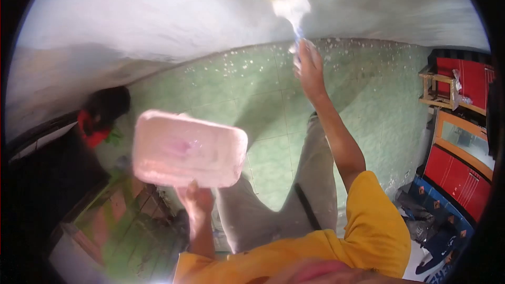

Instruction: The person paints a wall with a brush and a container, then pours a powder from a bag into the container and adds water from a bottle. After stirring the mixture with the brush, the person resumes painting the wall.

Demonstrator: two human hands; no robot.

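A wide paintbrush point(292, 6) is up against the whitish wall point(173, 5), its pale bristles pointing away from me. My right hand point(309, 66) is closed around its handle, with something white, perhaps a cloth or paint, at the grip. On the left, my left hand point(197, 197) grips the near edge of a pink rectangular tray point(189, 150). The thumb lies over the rim and the other fingers are hidden below. Wet-looking pinkish paint coats the tray's inside.
White specks dot the green tiled floor point(263, 100) along the wall. At the right are a small wooden frame point(439, 89), red panels point(457, 179) and a dark heap of cloth point(431, 231). Dark furniture point(58, 173) and a red and black object point(97, 121) stand at the left.
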